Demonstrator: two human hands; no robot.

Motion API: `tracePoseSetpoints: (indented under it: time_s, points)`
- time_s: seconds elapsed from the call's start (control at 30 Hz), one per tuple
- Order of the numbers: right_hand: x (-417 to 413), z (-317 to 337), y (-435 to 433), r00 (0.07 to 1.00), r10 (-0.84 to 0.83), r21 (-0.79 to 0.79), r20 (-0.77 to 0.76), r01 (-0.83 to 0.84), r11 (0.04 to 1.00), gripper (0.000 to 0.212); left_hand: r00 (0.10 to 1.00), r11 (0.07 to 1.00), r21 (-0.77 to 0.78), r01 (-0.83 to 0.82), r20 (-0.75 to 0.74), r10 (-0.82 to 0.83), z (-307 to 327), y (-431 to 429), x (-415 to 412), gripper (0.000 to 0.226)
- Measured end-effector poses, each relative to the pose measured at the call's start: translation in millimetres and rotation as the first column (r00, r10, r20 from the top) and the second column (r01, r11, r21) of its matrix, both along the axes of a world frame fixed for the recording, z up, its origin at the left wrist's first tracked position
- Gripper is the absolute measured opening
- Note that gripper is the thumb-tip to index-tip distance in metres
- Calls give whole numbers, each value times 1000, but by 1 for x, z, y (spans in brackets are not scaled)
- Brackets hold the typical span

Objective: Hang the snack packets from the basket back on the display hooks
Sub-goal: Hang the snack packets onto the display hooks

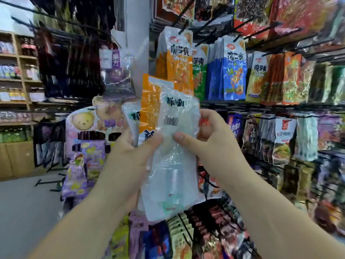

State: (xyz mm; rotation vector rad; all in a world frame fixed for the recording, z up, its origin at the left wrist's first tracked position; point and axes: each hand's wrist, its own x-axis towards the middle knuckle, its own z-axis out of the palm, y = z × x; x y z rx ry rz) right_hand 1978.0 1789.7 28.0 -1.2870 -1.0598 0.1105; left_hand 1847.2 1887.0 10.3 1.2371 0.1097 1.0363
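Snack packets (151,113) sit mid-frame, fanned between your hands. Your left hand (130,154) grips the bunch from the left; your right hand (211,143) pinches the front clear packet (173,174).

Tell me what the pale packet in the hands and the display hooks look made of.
The pale packet: thin plastic film, glossy and partly see-through, judging by its creases and glare. The display hooks: thin black rods, probably coated metal wire; the blur leaves the finish open.
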Motion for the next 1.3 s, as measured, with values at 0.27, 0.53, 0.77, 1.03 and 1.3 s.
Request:
tracePoseSetpoints:
  time_s: [0.27, 0.53, 0.77, 1.03, 1.3]
  points:
    - [26, -67, -95, 978, -68, -82, -198, 53, 995, 36, 978, 996, -70, 50, -198, -63, -66, -79, 22, 20]
    - [86, -140, -238, 971, -213, -124, -105, 200, 972, 17, 911, 969, -243, 40, -389, -135, -148, -198, 90, 55]
    - [136, -176, -369, 884, -266, -89, 384, 322, 943, 18, 840, 863, -502, 56, -443, -313, -200, -306, 152, 82]
    - [184, -224, -446, 800, -225, -239, 556, 413, 879, 19, 794, 854, -488, 183, -438, -421, -216, -361, 206, 40]
    - [242, -246, -447, 792, -288, -247, 538, 475, 845, 17, 765, 844, -496, 202, -459, -453, -265, -338, 280, 139]
